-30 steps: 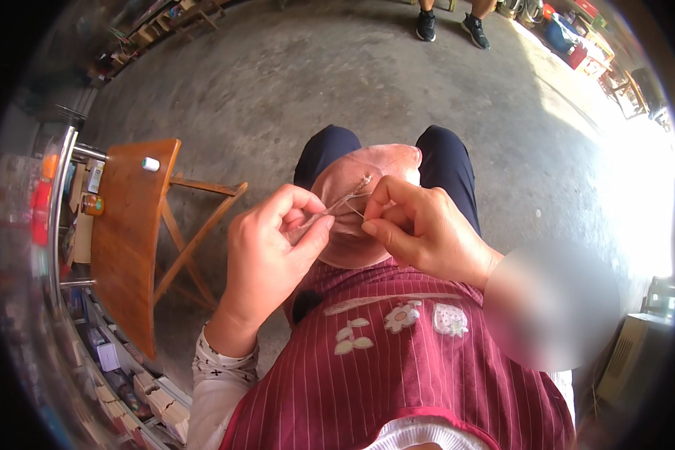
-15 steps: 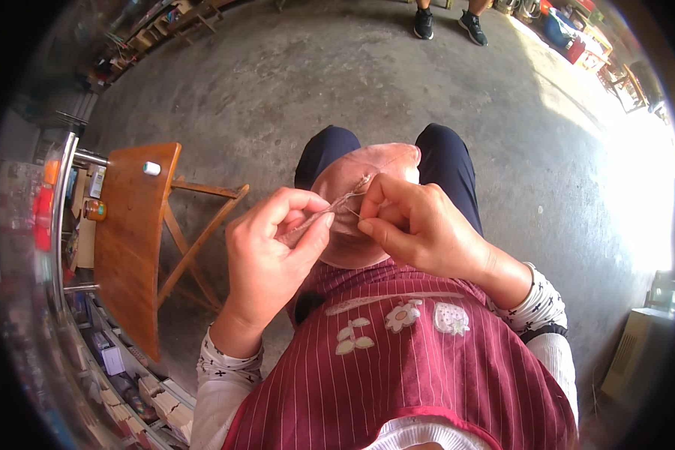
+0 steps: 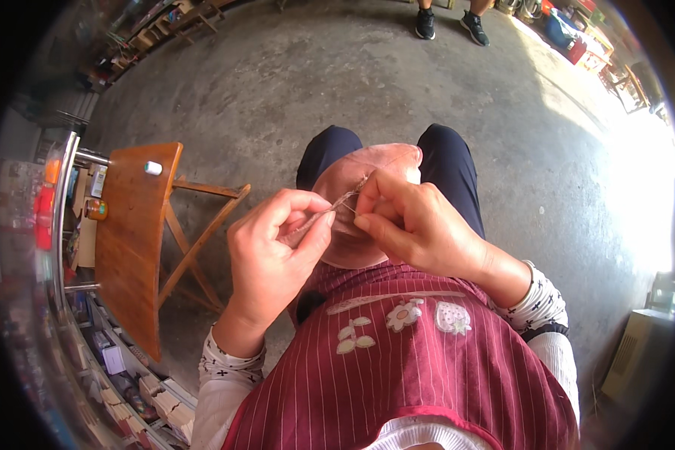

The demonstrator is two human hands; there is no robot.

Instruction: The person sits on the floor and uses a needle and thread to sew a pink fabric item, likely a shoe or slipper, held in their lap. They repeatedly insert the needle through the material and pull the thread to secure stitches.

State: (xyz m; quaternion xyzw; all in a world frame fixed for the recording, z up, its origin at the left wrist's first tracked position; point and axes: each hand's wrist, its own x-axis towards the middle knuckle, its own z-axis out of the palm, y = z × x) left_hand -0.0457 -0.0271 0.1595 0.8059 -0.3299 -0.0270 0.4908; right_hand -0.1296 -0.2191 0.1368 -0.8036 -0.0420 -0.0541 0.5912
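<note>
The pink cloth (image 3: 349,244) lies on the person's lap, over the dark trousers (image 3: 454,154), between the two knees. From the upper part of this cloth, a pale twisted cord (image 3: 343,199) goes toward its left side.

The left hand (image 3: 276,236) is at the left edge of the pink cloth. Its thumb and first finger are pressed together and grasp the cord. The right hand (image 3: 420,225) is over the right part of the pink cloth. Its thumb and first finger are near each other, and they seem to pinch a thin thread (image 3: 353,210), but the thread is too fine to be certain of this grip.

Below the pink cloth there is a dark red striped apron (image 3: 420,367) with light patches. To the left of the pink cloth, well apart from it, stands a brown wooden table (image 3: 131,247); a small white spool (image 3: 153,168) is on it, and a jar (image 3: 95,209) is at its far side. Far above the pink cloth, on the grey floor (image 3: 277,82), are another person's dark shoes (image 3: 475,28).
</note>
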